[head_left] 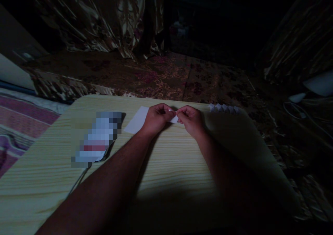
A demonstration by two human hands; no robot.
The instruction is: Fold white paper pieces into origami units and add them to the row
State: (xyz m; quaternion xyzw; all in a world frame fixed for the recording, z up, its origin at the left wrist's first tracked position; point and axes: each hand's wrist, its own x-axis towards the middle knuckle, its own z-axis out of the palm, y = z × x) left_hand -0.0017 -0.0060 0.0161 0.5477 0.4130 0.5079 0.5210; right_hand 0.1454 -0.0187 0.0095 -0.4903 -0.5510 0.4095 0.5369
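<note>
Between my two hands is a small piece of white paper [173,117], pinched from both sides near the far edge of the table. My left hand [158,118] is closed on its left part, thumb on top. On the right, the fingers of my right hand [189,118] grip the other end. How the paper is folded is too small and dim to tell. A flat sheet of white paper [136,120] lies beside and partly behind my left hand. Several small folded white paper pieces [224,108] stand in a row at the table's far right.
A pixelated device with a cable [100,137] lies on the left of the pale wooden table [177,158]. Beyond the far edge is a patterned fabric-covered seat [161,75], with curtains [125,16] behind. Striped bedding [20,120] is at left; a white cable [299,111] hangs at right.
</note>
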